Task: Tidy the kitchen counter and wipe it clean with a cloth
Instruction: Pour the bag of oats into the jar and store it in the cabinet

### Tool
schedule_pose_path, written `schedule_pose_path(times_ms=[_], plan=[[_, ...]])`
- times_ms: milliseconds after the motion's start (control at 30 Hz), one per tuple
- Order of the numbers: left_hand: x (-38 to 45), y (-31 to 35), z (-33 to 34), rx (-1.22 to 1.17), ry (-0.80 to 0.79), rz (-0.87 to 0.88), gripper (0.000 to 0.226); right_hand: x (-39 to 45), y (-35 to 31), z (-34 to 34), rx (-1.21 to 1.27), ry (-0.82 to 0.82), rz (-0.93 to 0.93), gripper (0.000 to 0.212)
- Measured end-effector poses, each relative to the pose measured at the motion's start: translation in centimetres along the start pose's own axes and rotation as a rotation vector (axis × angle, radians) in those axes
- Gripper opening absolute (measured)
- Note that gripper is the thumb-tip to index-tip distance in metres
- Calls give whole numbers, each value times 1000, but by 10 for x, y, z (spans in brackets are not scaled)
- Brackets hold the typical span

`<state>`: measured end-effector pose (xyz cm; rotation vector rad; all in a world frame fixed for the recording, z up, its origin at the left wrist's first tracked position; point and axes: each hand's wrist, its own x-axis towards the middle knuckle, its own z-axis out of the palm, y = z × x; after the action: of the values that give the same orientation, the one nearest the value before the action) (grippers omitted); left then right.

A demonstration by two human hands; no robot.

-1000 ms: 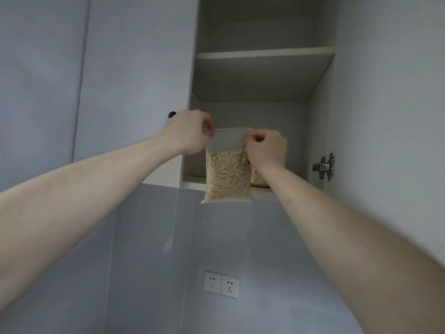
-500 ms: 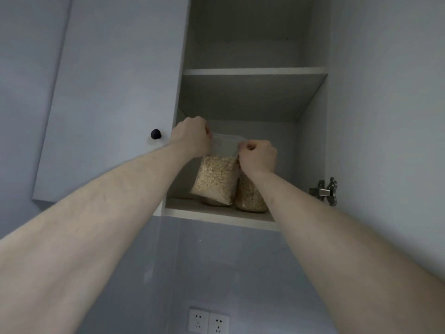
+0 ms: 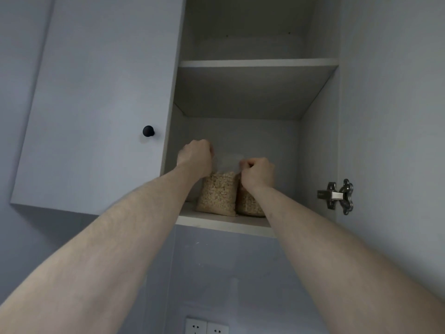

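I have both arms reaching up into the open cupboard in the middle of the frame. My left hand and right hand are each pinched shut on a top corner of the clear bag, which holds pale oat-like flakes filling its lower part. The bag stands upright on the bottom shelf, near the front edge and toward the left side of the opening. Touching its right side is a second bag of the same flakes, mostly hidden behind my right wrist. To the right of both bags the bottom shelf is bare up to the side wall. The upper shelf shows nothing on it. The closed door with its black knob fills the upper left; a metal hinge sits at centre right. Two sockets lie at the bottom edge.
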<state>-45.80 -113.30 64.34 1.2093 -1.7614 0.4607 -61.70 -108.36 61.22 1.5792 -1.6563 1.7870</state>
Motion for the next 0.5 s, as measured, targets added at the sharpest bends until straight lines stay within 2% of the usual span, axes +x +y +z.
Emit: schedule_pose_path(times_ms=[133,233,333,500], plan=[[-1,-12,11,-241,-42,-7,26,-6,11,-3,-18,-18,-32,22],[-14,-17,21,-382,-113,-41,55,-15,17,-8,-5,-9,-102,19],[-27,-19,31,-471,-151,-107,69,-25,22,-13,6,-2,-162,12],[-41,-22,39,-574,-292,-240,80,-36,33,-20,-41,-21,-180,23]])
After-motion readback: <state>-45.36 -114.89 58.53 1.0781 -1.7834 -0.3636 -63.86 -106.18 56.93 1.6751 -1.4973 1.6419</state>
